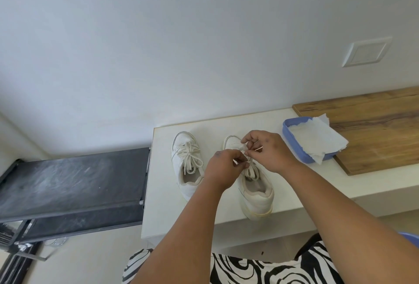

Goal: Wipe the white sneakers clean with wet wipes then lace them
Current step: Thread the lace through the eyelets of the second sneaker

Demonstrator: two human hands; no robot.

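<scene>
At two o'clock from my hands sits a shallow blue plastic tray [286, 127] with rounded corners; a crinkled white paper sheet [317, 140] lies in it and spills over its right rim onto the wooden board [374, 134], whose brown grain runs along its length.

Two white sneakers stand side by side on the pale, smooth table [163, 193], toes pointing to twelve o'clock. The left sneaker [186, 165], at nine o'clock from my hands, is laced, its flat off-white laces tied in a bow, the loops lying loosely over the tongue. The right sneaker [256, 195] sits straight under my hands; its heel at six o'clock is padded, with a yellowish edge along the sole.

My left hand [223, 168] has its fingers curled, pinching the lace [250, 170] above the right sneaker's tongue. My right hand [269, 150] pinches the other part of that lace between thumb and fingertips, its tip sticking out toward three o'clock.

A dark, dusty, matte flat surface [72, 184] lies at nine o'clock, beside the table.
</scene>
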